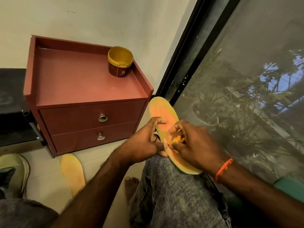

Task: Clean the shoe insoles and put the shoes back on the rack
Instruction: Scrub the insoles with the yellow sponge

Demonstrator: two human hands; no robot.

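Knee: grey denim knee [172, 186] props the held orange-yellow foam insole [164, 116].
Left hand [143, 142]: closed, pinching the insole's left edge.
Right hand [195, 145]: curled round a small yellow scrubbing piece [176, 139]; what it is I cannot tell.
Technique: brace firmly, rub short strokes lengthwise.
Axis: lengthwise away from the person, one rounded end towards the maroon two-drawer cabinet [88, 89].
Spare: second yellow insole [73, 173] flat on the floor beside the olive shoe [14, 173].
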